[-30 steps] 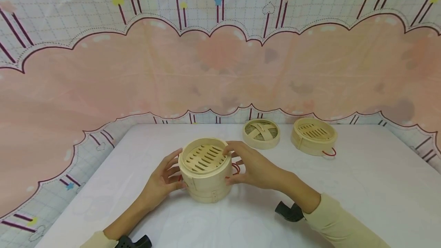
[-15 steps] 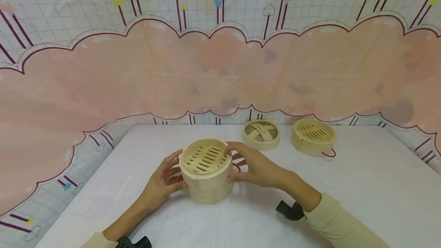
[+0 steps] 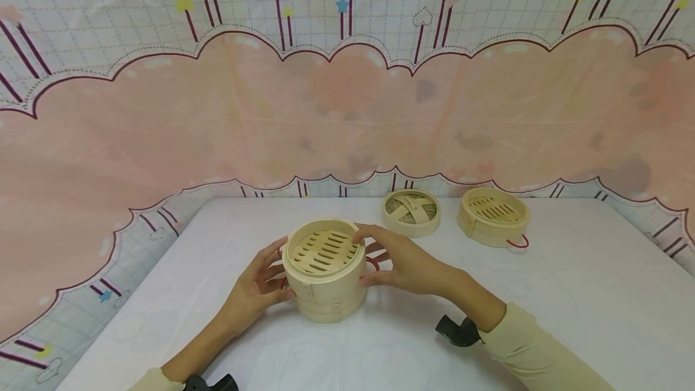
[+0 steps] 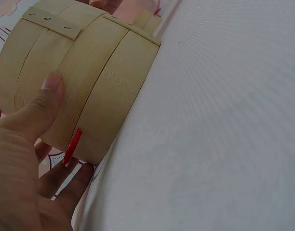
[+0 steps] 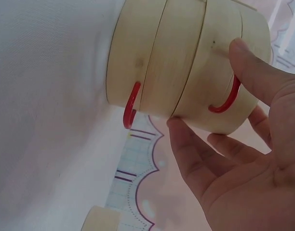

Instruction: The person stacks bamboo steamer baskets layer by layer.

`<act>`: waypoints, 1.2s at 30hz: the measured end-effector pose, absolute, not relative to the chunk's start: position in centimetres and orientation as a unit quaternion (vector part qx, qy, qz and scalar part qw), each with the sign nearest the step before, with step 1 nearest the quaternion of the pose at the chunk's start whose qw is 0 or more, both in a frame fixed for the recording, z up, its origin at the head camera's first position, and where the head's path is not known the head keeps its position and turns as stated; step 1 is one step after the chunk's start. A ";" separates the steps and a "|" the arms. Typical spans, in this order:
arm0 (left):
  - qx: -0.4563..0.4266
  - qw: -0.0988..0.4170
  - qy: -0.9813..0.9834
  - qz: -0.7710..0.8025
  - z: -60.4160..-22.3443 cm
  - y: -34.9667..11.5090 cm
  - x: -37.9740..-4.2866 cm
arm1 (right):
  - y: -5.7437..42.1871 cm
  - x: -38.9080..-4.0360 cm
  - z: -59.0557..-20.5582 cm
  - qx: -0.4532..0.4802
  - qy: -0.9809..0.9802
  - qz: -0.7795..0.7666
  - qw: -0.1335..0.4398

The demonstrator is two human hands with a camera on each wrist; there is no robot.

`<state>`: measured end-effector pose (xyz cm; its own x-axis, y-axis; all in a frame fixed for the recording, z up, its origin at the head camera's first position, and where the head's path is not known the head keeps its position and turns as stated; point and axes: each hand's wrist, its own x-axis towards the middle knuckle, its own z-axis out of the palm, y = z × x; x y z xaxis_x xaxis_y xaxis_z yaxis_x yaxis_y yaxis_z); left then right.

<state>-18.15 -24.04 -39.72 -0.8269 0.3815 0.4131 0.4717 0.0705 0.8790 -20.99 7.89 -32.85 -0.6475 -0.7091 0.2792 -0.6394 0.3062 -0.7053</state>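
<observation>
Two bamboo steamer baskets (image 3: 327,294) stand stacked upright on the white table, the upper one showing its slatted floor. My left hand (image 3: 254,285) holds the stack's left side, thumb on the near wall and fingers round the back. On the right, my right hand (image 3: 404,261) grips the upper basket, with the index finger on the rim and the thumb on the near wall. In the right wrist view a red handle (image 5: 228,98) of the upper basket lies beside that thumb, and the lower basket's red handle (image 5: 131,106) hangs apart from the fingers.
A bamboo steamer lid (image 3: 411,213) with a woven top lies behind the stack, towards the table's back edge. To its right sits another slatted steamer basket (image 3: 494,219) with a red handle. A patterned cloth backdrop (image 3: 347,119) hangs behind the white table (image 3: 543,318).
Early on, the upper basket turned slightly under my right hand, and the red handles by that hand came closer into line. Over the last half second the hands and stack hardly move.
</observation>
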 end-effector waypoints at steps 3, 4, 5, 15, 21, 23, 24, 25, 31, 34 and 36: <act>-0.294 0.036 -0.728 -0.619 -39.8 -24.0 -18.2 | 7.9 -21.0 -33.0 -0.422 0.804 -0.417 0.042; -0.295 0.036 -0.728 -0.618 -39.8 -24.0 -18.2 | 7.9 -21.1 -33.0 -0.423 0.803 -0.418 0.043; -0.294 0.036 -0.728 -0.618 -39.8 -24.0 -18.2 | 7.9 -21.1 -33.0 -0.425 0.802 -0.418 0.043; -0.299 0.036 -0.724 -0.621 -39.8 -24.0 -18.1 | 8.1 -21.0 -33.2 -0.415 0.813 -0.406 0.045; -0.297 0.038 -0.728 -0.617 -39.8 -24.0 -18.0 | 8.0 -21.0 -33.2 -0.415 0.815 -0.402 0.043; -0.297 0.037 -0.727 -0.618 -39.8 -24.0 -18.0 | 8.0 -21.0 -33.2 -0.417 0.814 -0.402 0.044; -0.296 0.037 -0.726 -0.619 -39.8 -24.0 -18.0 | 8.0 -21.1 -33.2 -0.417 0.814 -0.402 0.044; -0.295 0.035 -0.725 -0.621 -39.8 -24.0 -18.0 | 8.0 -21.1 -33.2 -0.417 0.814 -0.402 0.044; -0.292 0.036 -0.728 -0.619 -39.7 -24.0 -18.0 | 8.1 -21.1 -33.1 -0.416 0.813 -0.403 0.051; -0.292 0.038 -0.729 -0.618 -39.7 -23.9 -18.0 | 8.1 -21.1 -33.0 -0.415 0.815 -0.402 0.052; -0.292 0.039 -0.729 -0.618 -39.6 -23.9 -18.0 | 8.1 -21.1 -33.0 -0.415 0.814 -0.403 0.054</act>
